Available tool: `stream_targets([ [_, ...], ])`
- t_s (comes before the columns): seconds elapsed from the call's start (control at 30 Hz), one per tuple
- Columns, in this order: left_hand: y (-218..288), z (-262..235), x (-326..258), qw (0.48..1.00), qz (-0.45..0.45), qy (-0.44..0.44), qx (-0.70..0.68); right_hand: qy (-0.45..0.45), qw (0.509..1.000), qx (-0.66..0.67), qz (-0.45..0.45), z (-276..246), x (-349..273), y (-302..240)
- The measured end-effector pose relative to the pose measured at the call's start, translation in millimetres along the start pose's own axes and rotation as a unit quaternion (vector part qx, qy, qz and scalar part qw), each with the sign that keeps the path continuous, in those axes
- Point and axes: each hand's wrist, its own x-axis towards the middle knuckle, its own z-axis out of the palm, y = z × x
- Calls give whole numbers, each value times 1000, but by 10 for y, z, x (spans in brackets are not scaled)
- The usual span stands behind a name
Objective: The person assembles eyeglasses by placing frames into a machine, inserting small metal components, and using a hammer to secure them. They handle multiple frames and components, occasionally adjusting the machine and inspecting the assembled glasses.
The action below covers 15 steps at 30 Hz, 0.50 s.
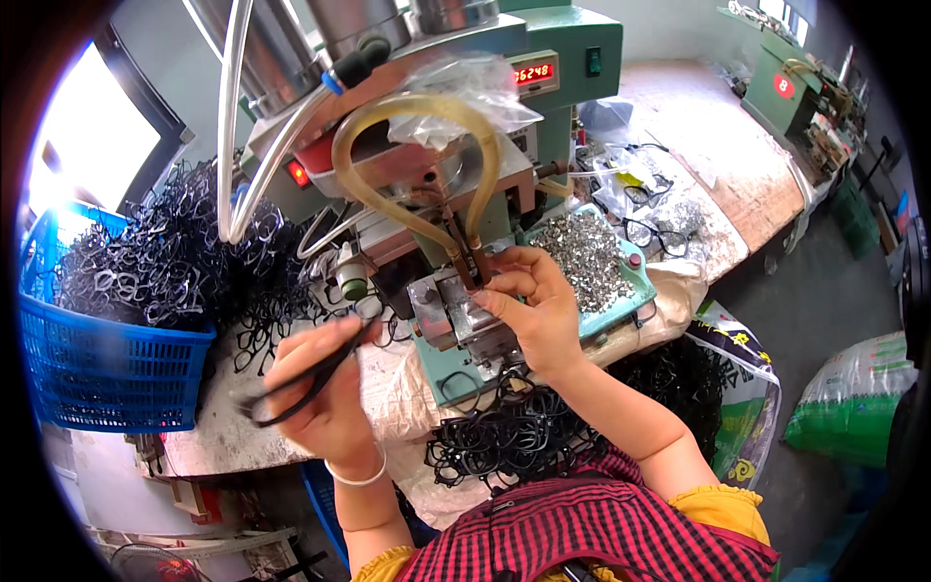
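Observation:
My left hand point(325, 412) is closed around a black eyeglass frame point(318, 380), which is smeared by motion, to the left of a green bench machine point(456, 380). The fingers of my right hand point(543, 315) are pinched together at the machine's metal fixture point(473, 320), just below its upright tool head. What they hold there, if anything, is too small to make out. A yellowish hose point(349, 136) loops above that spot. Beside my right hand sits a tray point(645, 288) heaped with small metal parts point(579, 254).
On the left, a blue plastic basket point(116, 373) overflows with black eyeglass frames point(184, 242). More frames point(514, 427) lie in my lap. Glasses point(659, 236) and plastic bags rest on the table at the right. A green-and-white sack point(844, 398) stands on the floor.

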Motion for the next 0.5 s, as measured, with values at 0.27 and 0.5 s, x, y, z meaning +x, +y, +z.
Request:
stream_targets([
  [0.27, -148, 105, 72, 999, -24, 27, -23, 10, 998, 28, 51, 155, -161, -233],
  [0.5, 49, 416, -317, 935, 69, -276, 210, -48, 832, -515, -202, -695, 109, -230],
])
